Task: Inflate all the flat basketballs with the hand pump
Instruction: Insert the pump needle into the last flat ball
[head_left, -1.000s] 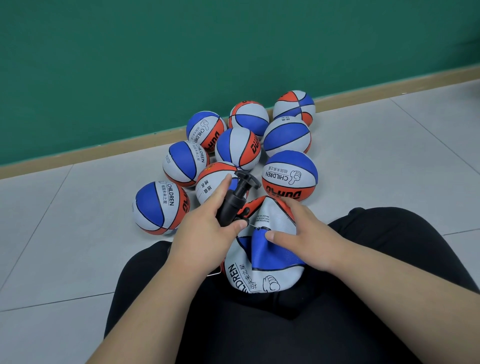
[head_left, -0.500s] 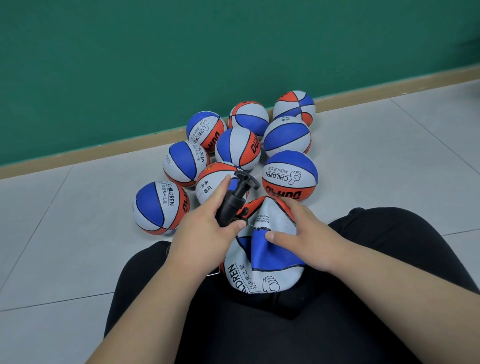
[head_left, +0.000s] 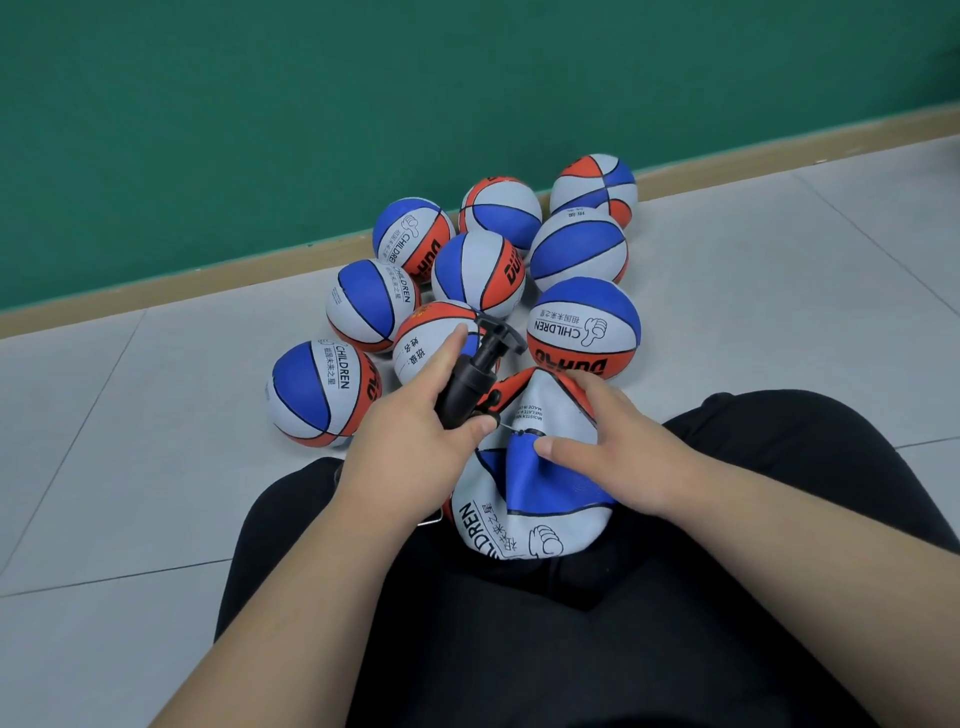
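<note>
A flat, crumpled basketball in white, blue and orange lies on my lap. My left hand grips the barrel of a black hand pump, whose handle points up and away. The pump's thin needle reaches the ball's valve just left of my right thumb. My right hand holds the flat ball, fingers curled over its far fold and thumb pressing the blue panel.
Several round, inflated basketballs of the same colours cluster on the grey tiled floor ahead of my knees. A green wall with a tan skirting board runs behind them. My black trousers fill the foreground.
</note>
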